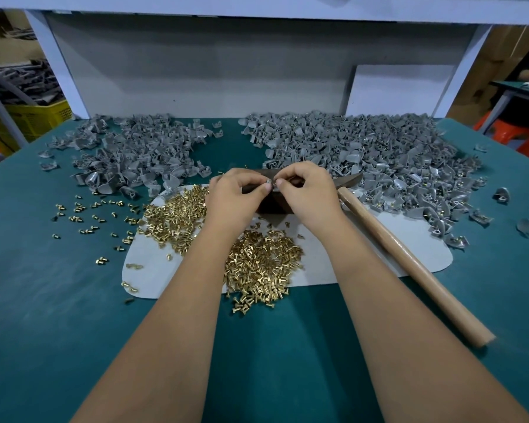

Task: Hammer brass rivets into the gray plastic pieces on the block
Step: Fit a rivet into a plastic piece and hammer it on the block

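Note:
Both hands meet over the dark block [272, 204] at the table's middle. My left hand [237, 196] and my right hand [306, 190] pinch a small gray plastic piece [271, 183] between their fingertips, just above the block. Whether a rivet sits in it is too small to tell. Loose brass rivets [257, 264] lie heaped on a white mat [348, 254] under my forearms. The hammer's wooden handle [409, 264] lies untouched to the right of my right hand, its head hidden behind that hand.
A heap of gray plastic pieces [129, 154] lies at the back left, a bigger heap [379, 154] at the back right, some with brass rivets in them. Scattered rivets [86, 212] dot the green table at left. A white panel [257, 71] closes the back.

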Demonstrator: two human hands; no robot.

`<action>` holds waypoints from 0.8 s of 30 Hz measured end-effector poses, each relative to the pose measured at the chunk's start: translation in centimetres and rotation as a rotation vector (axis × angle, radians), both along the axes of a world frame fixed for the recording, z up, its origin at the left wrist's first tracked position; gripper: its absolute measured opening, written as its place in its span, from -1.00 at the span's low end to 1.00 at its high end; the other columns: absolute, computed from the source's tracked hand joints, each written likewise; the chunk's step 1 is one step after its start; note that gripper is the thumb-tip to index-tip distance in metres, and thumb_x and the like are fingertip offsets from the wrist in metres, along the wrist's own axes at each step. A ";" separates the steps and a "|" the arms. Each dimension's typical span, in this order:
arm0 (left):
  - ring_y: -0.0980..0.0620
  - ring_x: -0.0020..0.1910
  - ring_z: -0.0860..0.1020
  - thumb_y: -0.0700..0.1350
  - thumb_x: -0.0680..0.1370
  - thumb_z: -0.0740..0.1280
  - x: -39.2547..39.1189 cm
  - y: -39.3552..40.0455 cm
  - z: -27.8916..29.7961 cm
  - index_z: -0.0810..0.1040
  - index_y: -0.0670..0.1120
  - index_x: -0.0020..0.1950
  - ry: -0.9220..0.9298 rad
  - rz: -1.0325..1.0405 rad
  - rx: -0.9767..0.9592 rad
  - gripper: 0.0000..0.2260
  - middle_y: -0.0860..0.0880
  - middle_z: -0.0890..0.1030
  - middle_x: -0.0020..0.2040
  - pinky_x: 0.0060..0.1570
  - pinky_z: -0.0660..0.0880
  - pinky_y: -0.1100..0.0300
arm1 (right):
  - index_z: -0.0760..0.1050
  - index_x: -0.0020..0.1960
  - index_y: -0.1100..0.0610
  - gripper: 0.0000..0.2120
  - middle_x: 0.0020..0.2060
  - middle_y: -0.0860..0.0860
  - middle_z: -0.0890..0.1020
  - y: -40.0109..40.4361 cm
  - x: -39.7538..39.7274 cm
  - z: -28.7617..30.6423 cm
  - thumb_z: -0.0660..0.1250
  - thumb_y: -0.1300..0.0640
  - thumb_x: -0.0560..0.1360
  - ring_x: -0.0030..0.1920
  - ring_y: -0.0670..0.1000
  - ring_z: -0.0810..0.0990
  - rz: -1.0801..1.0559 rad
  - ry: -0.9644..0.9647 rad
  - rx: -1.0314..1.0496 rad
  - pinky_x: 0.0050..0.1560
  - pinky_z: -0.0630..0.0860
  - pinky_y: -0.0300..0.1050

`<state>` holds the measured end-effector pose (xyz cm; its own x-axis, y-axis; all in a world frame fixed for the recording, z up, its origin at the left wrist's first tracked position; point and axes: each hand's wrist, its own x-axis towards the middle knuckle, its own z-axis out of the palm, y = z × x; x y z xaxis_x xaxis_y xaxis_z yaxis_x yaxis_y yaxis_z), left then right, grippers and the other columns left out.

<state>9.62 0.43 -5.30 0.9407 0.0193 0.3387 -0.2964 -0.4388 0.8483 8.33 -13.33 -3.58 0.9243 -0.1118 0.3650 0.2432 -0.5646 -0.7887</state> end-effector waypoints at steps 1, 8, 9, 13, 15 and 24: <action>-0.15 0.24 0.48 -0.07 0.50 0.46 0.0 0.0 0.0 0.65 0.13 -0.10 0.000 -0.002 -0.003 -0.92 0.07 0.60 0.03 0.30 0.40 -0.12 | 0.58 -0.19 0.01 -0.90 -0.07 -0.04 0.57 0.0 0.0 0.0 0.39 0.19 0.47 -0.04 -0.07 0.51 -0.007 -0.008 -0.004 0.03 0.43 -0.14; -0.12 0.22 0.49 -0.08 0.50 0.46 -0.1 -0.1 0.1 0.61 0.17 -0.15 -0.012 0.013 -0.004 -0.87 0.12 0.56 -0.02 0.30 0.40 -0.09 | 0.46 -0.34 -0.11 -0.73 -0.27 -0.15 0.56 0.8 0.6 0.5 0.36 0.15 0.48 -0.12 0.02 0.56 -0.100 0.049 -0.136 0.00 0.54 0.05; -0.12 0.22 0.49 -0.08 0.50 0.46 -0.2 -0.2 0.0 0.61 0.17 -0.16 -0.010 0.016 -0.010 -0.86 0.13 0.56 -0.02 0.30 0.40 -0.09 | 0.46 -0.35 -0.12 -0.72 -0.30 -0.17 0.54 0.8 0.7 0.6 0.37 0.14 0.48 -0.13 0.01 0.56 -0.117 0.055 -0.147 -0.01 0.54 0.03; -0.10 0.22 0.49 -0.07 0.50 0.46 -0.3 -0.3 0.0 0.60 0.18 -0.18 -0.007 0.033 -0.004 -0.85 0.14 0.55 -0.03 0.31 0.38 -0.09 | 0.47 -0.32 -0.09 -0.77 -0.25 -0.14 0.58 1.3 0.5 0.3 0.37 0.13 0.47 -0.11 0.02 0.56 -0.163 0.033 -0.163 0.00 0.53 0.02; -0.09 0.20 0.50 -0.07 0.50 0.46 -0.4 -0.3 0.0 0.59 0.18 -0.18 -0.015 0.025 -0.008 -0.85 0.14 0.55 -0.04 0.31 0.38 -0.09 | 0.50 -0.26 -0.08 -0.81 -0.15 -0.08 0.60 1.4 0.4 0.0 0.37 0.14 0.48 -0.02 0.04 0.54 -0.152 -0.005 -0.165 0.09 0.48 0.06; -0.15 0.24 0.48 -0.09 0.54 0.43 0.0 -0.1 -0.1 0.68 0.02 -0.01 -0.001 -0.007 -0.015 -0.94 0.01 0.58 0.07 0.32 0.37 -0.13 | 0.62 0.01 0.10 -0.80 -0.06 -0.03 0.62 0.0 -0.4 0.0 0.21 0.21 0.59 -0.04 -0.09 0.53 -0.021 0.041 0.183 -0.05 0.42 -0.17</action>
